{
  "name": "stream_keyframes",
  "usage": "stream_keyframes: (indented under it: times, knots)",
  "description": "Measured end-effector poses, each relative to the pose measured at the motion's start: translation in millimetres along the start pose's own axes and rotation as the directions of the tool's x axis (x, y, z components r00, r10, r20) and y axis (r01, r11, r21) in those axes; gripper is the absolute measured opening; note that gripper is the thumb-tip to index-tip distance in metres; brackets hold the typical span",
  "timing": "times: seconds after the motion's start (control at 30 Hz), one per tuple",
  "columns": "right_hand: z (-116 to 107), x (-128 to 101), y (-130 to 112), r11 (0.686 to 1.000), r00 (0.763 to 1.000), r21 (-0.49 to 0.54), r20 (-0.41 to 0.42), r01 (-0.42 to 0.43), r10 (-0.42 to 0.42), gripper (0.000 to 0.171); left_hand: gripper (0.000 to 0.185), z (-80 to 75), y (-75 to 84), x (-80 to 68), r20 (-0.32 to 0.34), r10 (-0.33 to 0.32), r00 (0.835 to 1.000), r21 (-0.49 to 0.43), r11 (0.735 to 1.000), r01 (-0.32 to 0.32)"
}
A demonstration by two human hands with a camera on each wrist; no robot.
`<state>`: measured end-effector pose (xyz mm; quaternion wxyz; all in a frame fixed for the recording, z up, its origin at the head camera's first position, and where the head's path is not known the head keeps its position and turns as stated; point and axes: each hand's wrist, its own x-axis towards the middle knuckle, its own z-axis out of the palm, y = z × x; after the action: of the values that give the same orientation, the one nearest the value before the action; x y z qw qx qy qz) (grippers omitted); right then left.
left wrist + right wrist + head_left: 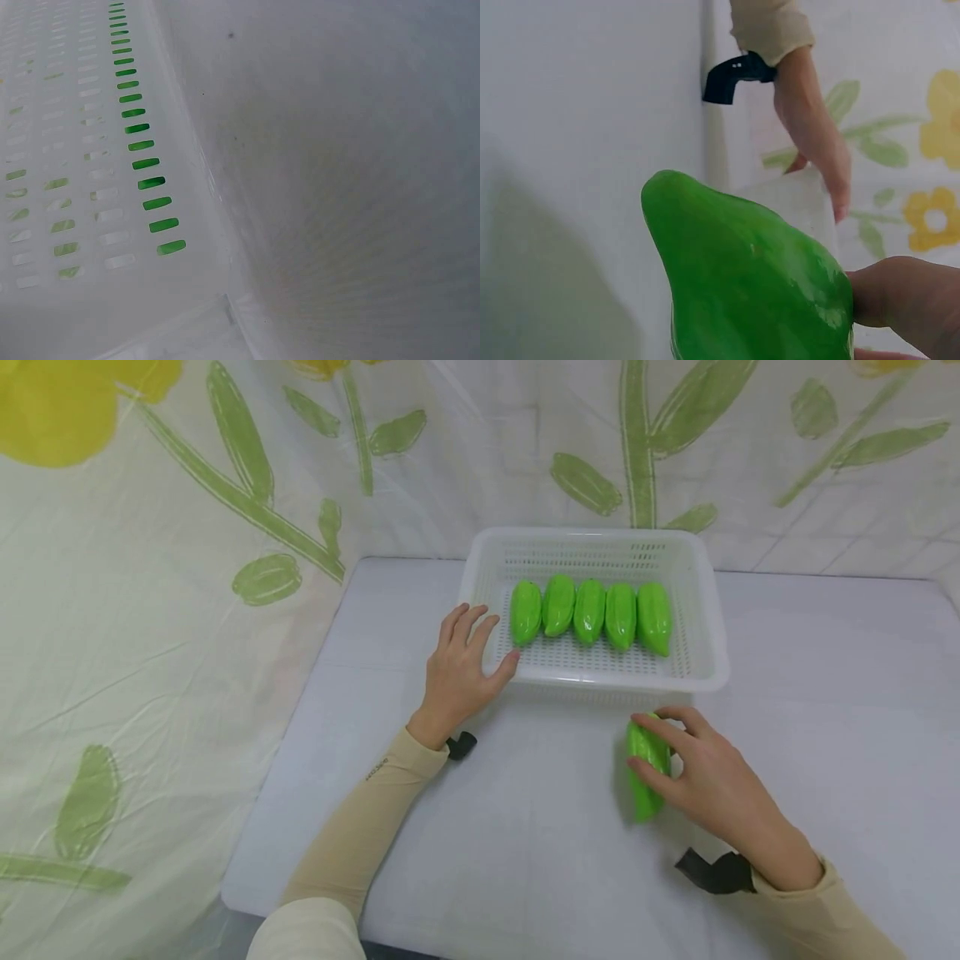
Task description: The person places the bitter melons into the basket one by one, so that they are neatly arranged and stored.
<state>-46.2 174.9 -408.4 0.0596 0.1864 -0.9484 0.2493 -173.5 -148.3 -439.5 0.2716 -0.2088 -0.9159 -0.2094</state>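
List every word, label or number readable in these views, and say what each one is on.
Left sleeve: one small dark print near the cuff, too small and blurred to read.
White basket, green toy vegetables and flowered sheet: no text visible.

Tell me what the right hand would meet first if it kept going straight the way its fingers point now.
Probably the near wall of the white perforated plastic basket. The right hand, holding the loose glossy green plastic pepper-shaped piece on the white table, points up and left toward it; exact depth is unclear.
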Motion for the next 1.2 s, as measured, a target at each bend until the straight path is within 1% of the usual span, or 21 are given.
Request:
stream_keyframes:
  times: [0.17,0.3,0.4,0.53,0.77,0.93,1.2]
  knots:
    - [-8.6,5.1,-7.1,0.998,0.998,0.013,-0.021,0.057,-0.056,0.052,0.055,-0.2,-0.6,0.1,0.011,-0.002,1.0,0.0,1.0,0.002]
    - [-17.7,12.6,-14.5,0.993,0.992,0.021,-0.054,0.112,-0.111,0.053,0.055,-0.8,-1.0,0.2,0.012,-0.004,1.0,0.001,1.0,0.004]
    - [-24.8,21.3,-19.3,0.989,0.986,0.03,-0.088,0.144,-0.141,0.052,0.054,-1.0,-1.1,0.3,0.005,-0.006,1.0,0.004,1.0,0.006]
    - [-31.9,36.8,-22.7,0.984,0.978,0.047,-0.128,0.169,-0.162,0.05,0.054,-1.1,-1.2,-0.1,-0.003,-0.007,1.0,0.005,1.0,0.007]
    - [-40.1,66.5,-23.4,0.985,0.979,0.085,-0.147,0.153,-0.139,0.049,0.055,-1.3,-1.1,-1.0,0.016,-0.012,1.0,-0.001,1.0,0.012]
    - [-43.7,89.4,-26.6,0.986,0.982,0.097,-0.149,0.134,-0.118,0.047,0.055,-0.3,-1.7,-1.3,0.008,-0.002,1.0,-0.007,1.0,0.002]
    - [-44.2,128.8,-33.8,0.989,0.994,0.116,-0.071,0.095,-0.087,0.049,0.055,1.3,-0.7,-0.9,-0.002,0.004,1.0,-0.002,1.0,-0.004]
